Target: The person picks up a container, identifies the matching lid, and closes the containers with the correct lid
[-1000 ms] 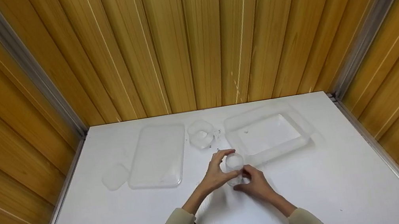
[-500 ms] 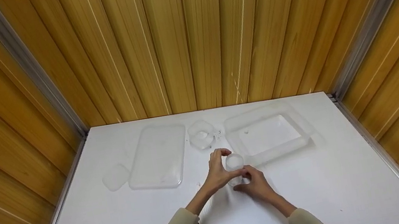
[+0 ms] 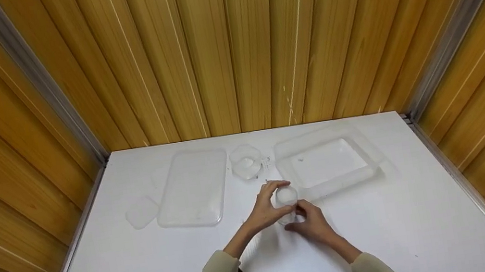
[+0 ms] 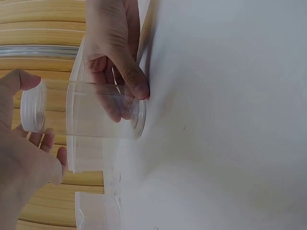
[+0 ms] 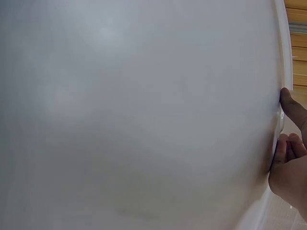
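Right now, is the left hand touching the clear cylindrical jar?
Touching: the left wrist view shows the left hand gripping the clear cylindrical jar, a fingertip against its ribbed end.

One high camera, two close
The head view looks forward and down; the left-wrist view, sideways, shares its clear jar (image 4: 81, 112) at nine o'clock; the right-wrist view faces tabletop (image 5: 144, 96), right hand (image 5: 291, 175) at three.

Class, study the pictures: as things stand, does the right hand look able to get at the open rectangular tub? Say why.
Probably yes, once freed: the right hand grips the clear jar near its base, but the rectangular tub lies close beyond, with nothing visible blocking the way.
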A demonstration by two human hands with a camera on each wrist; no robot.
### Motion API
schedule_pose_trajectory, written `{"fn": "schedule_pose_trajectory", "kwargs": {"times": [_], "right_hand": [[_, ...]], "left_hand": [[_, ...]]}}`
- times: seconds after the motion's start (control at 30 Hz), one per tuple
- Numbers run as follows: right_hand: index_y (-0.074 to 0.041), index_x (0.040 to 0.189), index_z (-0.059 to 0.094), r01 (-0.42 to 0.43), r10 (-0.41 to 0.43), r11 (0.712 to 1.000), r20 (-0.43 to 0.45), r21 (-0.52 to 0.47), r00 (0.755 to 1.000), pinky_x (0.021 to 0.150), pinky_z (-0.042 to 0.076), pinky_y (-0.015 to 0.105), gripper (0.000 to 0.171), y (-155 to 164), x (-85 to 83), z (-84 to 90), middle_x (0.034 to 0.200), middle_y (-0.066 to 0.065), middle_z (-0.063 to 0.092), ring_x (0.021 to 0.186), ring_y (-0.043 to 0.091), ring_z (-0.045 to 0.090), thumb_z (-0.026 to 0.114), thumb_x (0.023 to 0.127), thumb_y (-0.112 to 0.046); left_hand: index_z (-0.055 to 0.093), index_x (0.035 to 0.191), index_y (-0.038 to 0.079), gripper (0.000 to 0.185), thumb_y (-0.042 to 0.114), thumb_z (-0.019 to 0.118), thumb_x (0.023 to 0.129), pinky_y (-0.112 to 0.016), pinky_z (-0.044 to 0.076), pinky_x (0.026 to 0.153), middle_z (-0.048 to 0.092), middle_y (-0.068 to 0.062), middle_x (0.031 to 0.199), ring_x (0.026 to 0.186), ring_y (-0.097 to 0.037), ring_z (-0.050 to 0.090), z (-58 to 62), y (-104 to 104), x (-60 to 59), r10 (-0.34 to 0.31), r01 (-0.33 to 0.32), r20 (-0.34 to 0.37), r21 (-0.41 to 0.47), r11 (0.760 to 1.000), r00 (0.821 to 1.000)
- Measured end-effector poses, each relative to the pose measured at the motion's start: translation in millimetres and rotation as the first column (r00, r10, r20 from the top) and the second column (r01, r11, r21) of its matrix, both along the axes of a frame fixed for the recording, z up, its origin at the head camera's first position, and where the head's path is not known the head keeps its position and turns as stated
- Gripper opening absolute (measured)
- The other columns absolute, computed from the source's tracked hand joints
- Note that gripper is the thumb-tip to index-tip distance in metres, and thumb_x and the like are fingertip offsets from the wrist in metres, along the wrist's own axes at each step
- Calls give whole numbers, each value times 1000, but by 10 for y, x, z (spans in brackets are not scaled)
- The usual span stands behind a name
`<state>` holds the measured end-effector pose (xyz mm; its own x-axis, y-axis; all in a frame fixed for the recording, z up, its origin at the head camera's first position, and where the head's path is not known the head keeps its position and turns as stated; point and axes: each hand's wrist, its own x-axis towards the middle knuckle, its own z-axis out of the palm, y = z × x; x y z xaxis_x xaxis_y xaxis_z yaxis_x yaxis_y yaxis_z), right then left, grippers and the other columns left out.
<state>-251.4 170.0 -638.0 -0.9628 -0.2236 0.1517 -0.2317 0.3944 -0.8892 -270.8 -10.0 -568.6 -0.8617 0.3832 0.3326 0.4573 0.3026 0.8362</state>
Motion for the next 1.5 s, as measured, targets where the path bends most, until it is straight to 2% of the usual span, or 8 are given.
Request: {"fn": "schedule_pose_trajectory", "kwargs": {"times": [0.17,0.3,0.47,0.67,0.83,1.07,1.3,1.5], "right_hand": [[-3,122,58,12,-12,1000,-8,-5,1000,100,49,43,59,17,2,-22,120,16,62,116,36,60,85,71,-13],[-3,120,59,8,-8,1000,-20,0,1000,99,49,42,57,9,3,-22,119,14,63,115,35,61,85,70,-13],[-6,112,62,20,-20,1000,-44,12,999,97,51,38,51,-3,10,-6,111,9,65,110,28,63,87,68,-11],[-9,107,63,36,-35,999,-51,27,998,93,52,32,47,-3,14,0,104,4,65,100,12,60,87,67,-13],[-4,112,61,41,-40,999,-69,7,997,96,51,41,51,-39,43,42,111,12,65,109,25,62,85,68,-3],[5,112,59,18,-20,1000,-91,-25,996,94,50,52,49,-95,164,276,112,22,63,109,43,61,81,68,6],[2,116,58,19,-20,1000,-48,-14,999,96,51,45,52,-29,66,40,116,19,63,111,38,62,83,71,-2],[-3,116,60,0,-1,1000,-45,-9,999,96,52,37,54,7,13,-17,115,14,64,112,32,62,86,70,-10]], "left_hand": [[56,132,11,59,15,75,76,-38,34,95,59,-4,131,117,-23,48,25,-20,-11,-55,55,-1,-9,998,998],[54,134,12,64,20,78,75,-43,31,99,57,-4,134,122,-24,45,23,-40,-4,-54,53,26,9,999,998],[50,131,12,75,36,86,69,-44,29,102,55,-8,129,121,-22,45,-34,-11,14,57,-59,47,31,998,997],[48,119,10,74,35,90,63,-38,32,96,51,-6,116,112,-21,44,-78,57,29,146,-150,85,41,988,986],[48,115,12,68,36,89,66,-37,32,95,51,-4,113,109,-21,43,-68,95,17,153,-156,101,29,987,983],[55,117,10,60,31,86,70,-39,33,98,58,-6,116,112,-26,47,-42,45,-3,104,-105,47,39,994,994],[60,126,13,56,22,81,75,-42,32,97,61,-3,124,115,-24,48,-32,-25,-17,3,-4,16,14,1000,1000],[55,132,12,65,21,82,74,-44,30,99,58,-5,131,121,-24,45,-28,-22,-20,-12,11,36,14,1000,999]]}}
